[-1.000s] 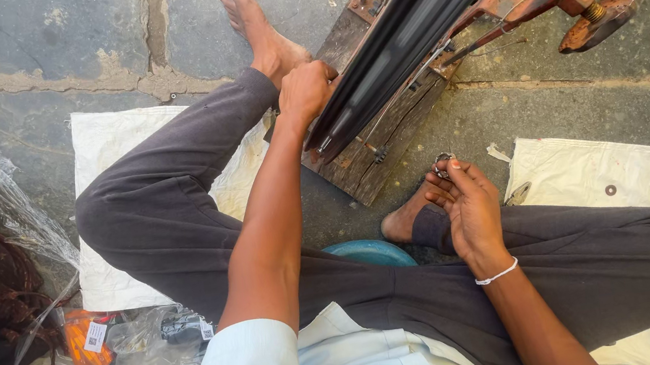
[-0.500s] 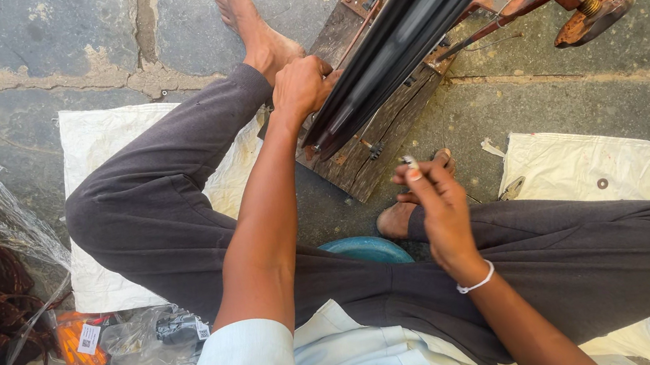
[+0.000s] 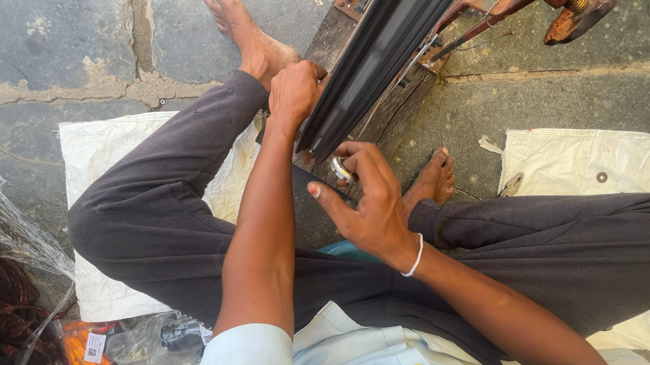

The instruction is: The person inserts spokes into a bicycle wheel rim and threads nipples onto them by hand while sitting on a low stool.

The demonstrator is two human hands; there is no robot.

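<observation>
A stone-paved floor (image 3: 26, 46) lies under the seated person. The left hand (image 3: 294, 94) grips the black wheel rim (image 3: 397, 28), stiff and probably light, best held at its edge. Just beside it, the right hand (image 3: 370, 201) pinches a small metal piece (image 3: 341, 170).

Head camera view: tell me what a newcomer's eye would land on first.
The black wheel rim cuts diagonally across the upper middle, with the left hand gripping its lower end. Just below, the right hand pinches a small metal piece near the rim. White cloth sacks lie on the stone floor either side.
</observation>
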